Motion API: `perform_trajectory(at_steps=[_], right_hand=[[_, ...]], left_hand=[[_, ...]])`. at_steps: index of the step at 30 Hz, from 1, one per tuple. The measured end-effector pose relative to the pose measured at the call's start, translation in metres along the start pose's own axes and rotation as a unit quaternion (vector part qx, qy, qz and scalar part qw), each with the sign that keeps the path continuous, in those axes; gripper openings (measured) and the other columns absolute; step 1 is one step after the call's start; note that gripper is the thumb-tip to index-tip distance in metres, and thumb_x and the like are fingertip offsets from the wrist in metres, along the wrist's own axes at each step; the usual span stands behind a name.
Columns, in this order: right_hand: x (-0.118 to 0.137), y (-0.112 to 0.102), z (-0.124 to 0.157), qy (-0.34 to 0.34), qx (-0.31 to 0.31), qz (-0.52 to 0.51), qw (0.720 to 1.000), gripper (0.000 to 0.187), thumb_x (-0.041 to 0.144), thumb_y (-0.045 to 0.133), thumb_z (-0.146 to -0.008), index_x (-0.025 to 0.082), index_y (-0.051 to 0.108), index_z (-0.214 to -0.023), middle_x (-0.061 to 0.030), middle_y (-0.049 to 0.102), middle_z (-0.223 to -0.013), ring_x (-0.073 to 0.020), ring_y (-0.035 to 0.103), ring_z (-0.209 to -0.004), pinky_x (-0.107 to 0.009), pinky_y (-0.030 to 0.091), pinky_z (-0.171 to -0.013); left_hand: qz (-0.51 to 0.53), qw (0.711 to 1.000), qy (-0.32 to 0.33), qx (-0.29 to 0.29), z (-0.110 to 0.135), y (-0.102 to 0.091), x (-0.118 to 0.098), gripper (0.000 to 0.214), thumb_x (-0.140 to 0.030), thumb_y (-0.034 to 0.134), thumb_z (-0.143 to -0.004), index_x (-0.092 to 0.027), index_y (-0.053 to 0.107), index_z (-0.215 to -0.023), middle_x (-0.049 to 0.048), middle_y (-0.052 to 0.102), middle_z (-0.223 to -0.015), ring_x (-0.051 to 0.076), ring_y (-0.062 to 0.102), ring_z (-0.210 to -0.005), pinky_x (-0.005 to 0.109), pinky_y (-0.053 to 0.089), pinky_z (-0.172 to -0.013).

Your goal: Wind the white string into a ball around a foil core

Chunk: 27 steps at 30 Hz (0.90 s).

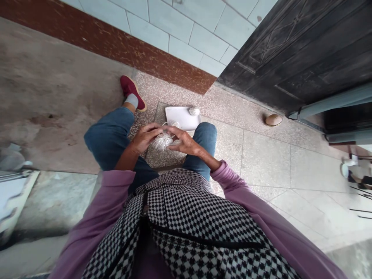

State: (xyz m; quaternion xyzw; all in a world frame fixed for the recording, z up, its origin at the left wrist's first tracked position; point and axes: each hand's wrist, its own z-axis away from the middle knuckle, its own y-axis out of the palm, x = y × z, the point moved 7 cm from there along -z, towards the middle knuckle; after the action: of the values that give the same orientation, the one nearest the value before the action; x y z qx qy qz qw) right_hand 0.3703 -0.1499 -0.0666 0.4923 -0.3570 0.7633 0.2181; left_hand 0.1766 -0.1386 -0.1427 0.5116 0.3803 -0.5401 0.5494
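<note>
Between my knees, both hands are curled round a loose bundle of white string (161, 142). My left hand (147, 136) grips its left and upper side with bent fingers. From the right, my right hand (184, 142) holds the bundle between thumb and fingers. A few white strands stick up beyond the fingertips. Just past my hands, a white tray (178, 116) lies on the floor, and a small white ball of string (194, 111) rests at its right end. My fingers hide part of the bundle.
A tiled wall (180, 31) with a red-brown base runs along the far side. A dark door (290, 50) stands at the right, with a brownish rounded object (273, 120) on the floor near it. My red shoe (132, 91) is beyond my left knee.
</note>
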Motion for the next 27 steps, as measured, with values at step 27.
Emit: perform_trajectory(at_steps=[27], right_hand=[[-0.031,-0.023,-0.001,-0.041,0.032,0.050,0.997,0.051,0.004,0.101,-0.091,0.025,0.094,-0.137,-0.0099,0.088,-0.137,-0.0288,0.085,-0.120,-0.043,0.079,-0.106]], left_hand=[[-0.139,0.988,0.034,0.058,0.002,0.006,-0.027,0.031,-0.051,0.095,-0.089,-0.024,0.083,-0.081,-0.0017,0.057,-0.065,0.019,0.050,-0.066,0.034,0.042,-0.069]])
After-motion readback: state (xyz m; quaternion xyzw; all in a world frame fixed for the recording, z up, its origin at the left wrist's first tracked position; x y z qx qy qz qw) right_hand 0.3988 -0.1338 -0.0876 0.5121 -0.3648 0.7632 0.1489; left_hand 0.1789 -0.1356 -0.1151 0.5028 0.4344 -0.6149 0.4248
